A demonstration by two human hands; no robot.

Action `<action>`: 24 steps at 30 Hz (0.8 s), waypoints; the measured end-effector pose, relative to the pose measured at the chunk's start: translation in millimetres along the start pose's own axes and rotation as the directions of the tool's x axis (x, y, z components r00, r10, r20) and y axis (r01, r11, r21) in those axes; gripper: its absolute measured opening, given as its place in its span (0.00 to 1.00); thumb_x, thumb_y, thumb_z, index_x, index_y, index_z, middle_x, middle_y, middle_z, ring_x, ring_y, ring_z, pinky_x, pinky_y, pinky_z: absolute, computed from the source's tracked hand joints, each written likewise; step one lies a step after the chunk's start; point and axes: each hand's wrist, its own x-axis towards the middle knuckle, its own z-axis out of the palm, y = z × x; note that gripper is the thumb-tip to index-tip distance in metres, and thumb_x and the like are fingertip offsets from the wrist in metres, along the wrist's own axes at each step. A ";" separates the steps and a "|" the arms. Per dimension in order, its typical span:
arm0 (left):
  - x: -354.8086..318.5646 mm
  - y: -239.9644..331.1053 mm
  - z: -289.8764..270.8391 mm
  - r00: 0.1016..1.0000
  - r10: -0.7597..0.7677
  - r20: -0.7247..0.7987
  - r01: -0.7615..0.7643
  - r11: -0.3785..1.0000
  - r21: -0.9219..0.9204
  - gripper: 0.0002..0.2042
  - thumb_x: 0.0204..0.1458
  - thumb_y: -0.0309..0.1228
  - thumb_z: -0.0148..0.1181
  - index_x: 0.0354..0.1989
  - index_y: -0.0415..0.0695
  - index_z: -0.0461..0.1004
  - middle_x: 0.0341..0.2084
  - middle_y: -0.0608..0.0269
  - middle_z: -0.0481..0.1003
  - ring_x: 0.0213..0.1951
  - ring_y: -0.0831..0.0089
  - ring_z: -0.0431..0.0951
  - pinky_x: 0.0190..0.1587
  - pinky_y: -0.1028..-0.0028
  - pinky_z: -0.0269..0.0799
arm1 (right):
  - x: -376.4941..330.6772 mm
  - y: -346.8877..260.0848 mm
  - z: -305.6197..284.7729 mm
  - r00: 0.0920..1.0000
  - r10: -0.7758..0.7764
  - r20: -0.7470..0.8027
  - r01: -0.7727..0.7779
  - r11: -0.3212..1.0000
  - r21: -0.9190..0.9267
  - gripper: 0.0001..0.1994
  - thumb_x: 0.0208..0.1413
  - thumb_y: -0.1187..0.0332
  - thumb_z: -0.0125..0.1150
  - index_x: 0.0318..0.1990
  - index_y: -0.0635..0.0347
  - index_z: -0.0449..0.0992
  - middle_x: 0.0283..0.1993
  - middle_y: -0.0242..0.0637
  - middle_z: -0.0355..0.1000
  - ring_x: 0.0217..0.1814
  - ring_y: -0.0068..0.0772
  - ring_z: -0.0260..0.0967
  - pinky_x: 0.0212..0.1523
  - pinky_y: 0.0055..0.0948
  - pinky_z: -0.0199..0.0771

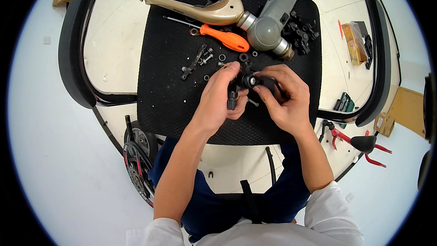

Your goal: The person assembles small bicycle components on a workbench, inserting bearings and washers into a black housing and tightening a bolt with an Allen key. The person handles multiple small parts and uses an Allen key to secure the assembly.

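Both hands are together over the black chair seat [159, 95], working on a black bicycle part [246, 80] with a round end and a silver bolt in its middle; its exact kind I cannot make out. My left hand [218, 91] grips its left side, thumb up, beside a ribbed black stub [232, 100]. On the other side my right hand [287, 95] pinches a dark, lever-like piece [269, 83], partly hidden by the fingers. Just beyond the hands lie small washers [222, 57], several bolts [207, 57] and a flat black bracket [195, 64].
An orange-handled screwdriver [225, 38] lies beside a gold bicycle fork [214, 13], which meets a grey frame tube [266, 32]. Black brake parts [300, 34] are heaped at the seat's far right. Chair armrests [73, 45] rise on both sides. A wheel [136, 164] stands at lower left.
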 end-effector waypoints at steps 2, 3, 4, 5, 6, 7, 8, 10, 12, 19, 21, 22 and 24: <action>-1.5 0.8 1.0 1.000 -0.007 -0.026 0.007 1.000 0.016 0.16 0.65 0.46 0.40 0.41 0.46 0.65 0.17 0.71 0.59 0.12 0.83 0.53 0.15 0.79 0.45 | -0.1 -2.3 -0.1 0.998 0.058 0.017 -0.058 0.998 -0.006 0.12 0.47 0.76 0.69 0.41 0.60 0.80 0.35 0.32 0.77 0.26 0.20 0.68 0.22 0.19 0.61; -1.0 1.3 2.1 0.999 -0.003 -0.038 0.004 0.999 0.041 0.16 0.65 0.46 0.40 0.41 0.46 0.65 0.17 0.71 0.59 0.12 0.83 0.53 0.15 0.79 0.44 | 0.2 -8.8 -3.2 0.992 0.120 0.036 -0.120 0.993 -0.022 0.12 0.47 0.76 0.69 0.41 0.60 0.80 0.35 0.32 0.77 0.25 0.21 0.68 0.22 0.19 0.61; -0.7 1.8 3.0 0.999 0.001 -0.049 0.002 0.998 0.066 0.16 0.65 0.46 0.40 0.42 0.46 0.65 0.17 0.71 0.59 0.12 0.83 0.53 0.15 0.79 0.44 | 0.4 -12.3 -5.2 0.982 0.182 0.053 -0.180 0.983 -0.039 0.12 0.47 0.76 0.69 0.41 0.60 0.80 0.35 0.32 0.77 0.25 0.21 0.67 0.22 0.19 0.61; -0.8 3.3 2.2 0.999 -0.021 -0.030 0.024 0.997 0.074 0.16 0.65 0.46 0.40 0.41 0.45 0.65 0.17 0.71 0.59 0.12 0.84 0.53 0.15 0.79 0.44 | 0.5 -11.6 -6.5 0.981 0.190 0.047 -0.188 0.981 -0.045 0.12 0.47 0.76 0.69 0.42 0.59 0.80 0.35 0.32 0.77 0.25 0.21 0.68 0.22 0.19 0.62; -1.6 5.6 -0.1 0.999 -0.044 -0.011 0.045 0.995 0.084 0.16 0.65 0.46 0.40 0.41 0.45 0.65 0.17 0.70 0.59 0.12 0.84 0.52 0.15 0.79 0.43 | 0.2 -10.2 -8.5 0.980 0.197 0.041 -0.195 0.980 -0.050 0.12 0.47 0.77 0.69 0.42 0.59 0.80 0.35 0.32 0.77 0.26 0.21 0.69 0.22 0.19 0.62; -2.1 7.2 -1.2 0.998 -0.067 0.007 0.066 0.993 0.093 0.16 0.65 0.45 0.40 0.40 0.45 0.65 0.17 0.70 0.59 0.11 0.84 0.52 0.15 0.79 0.43 | 0.1 -8.6 -10.3 0.978 0.204 0.034 -0.202 0.978 -0.056 0.13 0.47 0.77 0.69 0.42 0.59 0.80 0.34 0.32 0.77 0.26 0.22 0.70 0.22 0.19 0.62; -2.4 8.2 -0.5 0.997 -0.081 -0.009 0.082 0.991 0.110 0.16 0.65 0.45 0.41 0.40 0.45 0.65 0.17 0.70 0.59 0.11 0.84 0.52 0.15 0.79 0.43 | 0.3 -6.5 -12.1 0.992 0.118 0.041 -0.115 0.991 -0.073 0.13 0.46 0.77 0.69 0.42 0.59 0.80 0.35 0.32 0.77 0.27 0.23 0.71 0.22 0.20 0.65; -3.6 10.0 0.0 0.993 -0.108 -0.044 0.113 0.983 0.141 0.15 0.65 0.45 0.42 0.39 0.45 0.66 0.16 0.71 0.59 0.11 0.84 0.51 0.14 0.79 0.42 | 1.3 -1.8 -13.4 0.996 -0.058 0.060 0.064 0.993 -0.102 0.14 0.45 0.77 0.70 0.42 0.58 0.80 0.36 0.33 0.77 0.29 0.25 0.74 0.23 0.22 0.69; -4.5 12.3 -5.0 0.986 -0.165 -0.011 0.166 0.980 0.111 0.15 0.65 0.45 0.43 0.38 0.46 0.66 0.15 0.71 0.59 0.11 0.84 0.52 0.14 0.79 0.42 | 0.5 3.0 -10.4 0.974 -0.212 0.075 0.222 0.957 -0.187 0.15 0.43 0.78 0.69 0.42 0.59 0.80 0.38 0.34 0.76 0.31 0.29 0.75 0.25 0.25 0.73; -7.3 17.7 -9.0 0.975 -0.220 -0.001 0.219 0.971 0.093 0.15 0.65 0.45 0.44 0.35 0.47 0.66 0.14 0.72 0.59 0.11 0.86 0.53 0.13 0.81 0.41 | -4.9 0.9 -1.7 0.940 -0.319 0.119 0.341 0.882 -0.327 0.20 0.39 0.82 0.66 0.44 0.62 0.75 0.44 0.39 0.73 0.34 0.37 0.76 0.27 0.29 0.78; -5.6 18.7 -7.9 0.975 -0.224 0.000 0.223 0.969 0.104 0.15 0.65 0.46 0.44 0.35 0.47 0.66 0.15 0.73 0.59 0.11 0.86 0.52 0.13 0.81 0.41 | -4.6 -2.1 1.1 0.961 -0.261 0.090 0.276 0.915 -0.295 0.19 0.40 0.82 0.66 0.44 0.62 0.75 0.44 0.39 0.73 0.36 0.38 0.77 0.29 0.30 0.78; -4.7 19.7 -7.7 0.974 -0.226 -0.001 0.224 0.968 0.111 0.15 0.65 0.46 0.44 0.35 0.47 0.66 0.15 0.73 0.59 0.11 0.86 0.52 0.13 0.81 0.41 | -3.5 -4.0 2.1 0.973 -0.220 0.075 0.232 0.937 -0.260 0.18 0.41 0.82 0.66 0.43 0.62 0.75 0.45 0.40 0.73 0.37 0.39 0.77 0.31 0.30 0.79; -3.4 19.3 -10.5 0.968 -0.248 0.035 0.245 0.966 0.078 0.15 0.65 0.46 0.43 0.36 0.47 0.66 0.15 0.73 0.58 0.11 0.86 0.52 0.13 0.81 0.41 | -1.4 -5.4 2.2 0.984 -0.168 0.060 0.176 0.970 -0.166 0.16 0.43 0.82 0.66 0.42 0.62 0.75 0.45 0.40 0.74 0.39 0.41 0.77 0.34 0.30 0.79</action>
